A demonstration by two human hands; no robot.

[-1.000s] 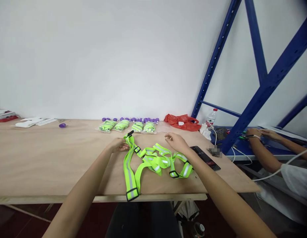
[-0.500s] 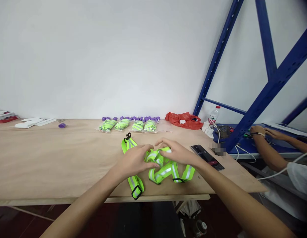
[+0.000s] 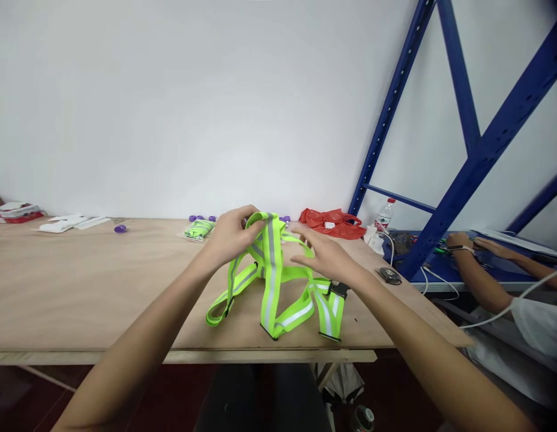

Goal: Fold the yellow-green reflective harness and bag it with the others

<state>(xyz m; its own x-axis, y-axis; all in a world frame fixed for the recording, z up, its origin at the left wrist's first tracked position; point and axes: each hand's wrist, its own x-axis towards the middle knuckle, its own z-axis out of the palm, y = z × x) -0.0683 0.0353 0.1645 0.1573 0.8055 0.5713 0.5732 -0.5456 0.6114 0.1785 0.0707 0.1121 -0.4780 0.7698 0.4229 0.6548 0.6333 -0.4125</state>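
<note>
My left hand (image 3: 236, 235) is closed, thumb and fingers pinching a neon-yellow reflective vest (image 3: 271, 276) made of straps with silver stripes. The pinched strap is held up above the table, while lower loops rest on the wood near the front edge. My right hand (image 3: 327, 255) is beside the vest's right-hand straps, thumb and fingers apart; a thin strap passes by its fingertips. A black buckle (image 3: 338, 289) is just below the right hand. Behind my left hand lies a bagged folded vest (image 3: 199, 230); other bags are hidden by the hands and straps.
Purple round pieces (image 3: 196, 218) line the wall, with another purple piece (image 3: 120, 228) farther left. A red plastic bag (image 3: 332, 223), a bottle (image 3: 386, 211) and a tape measure (image 3: 389, 276) are at right. Beyond the blue rack (image 3: 445, 204), another person's hands (image 3: 463, 241) are at a bench.
My left hand has risen, lifting a vest strap; the bunched straps have spread into open loops. The right hand has moved up slightly. The phone at right is now out of sight.
</note>
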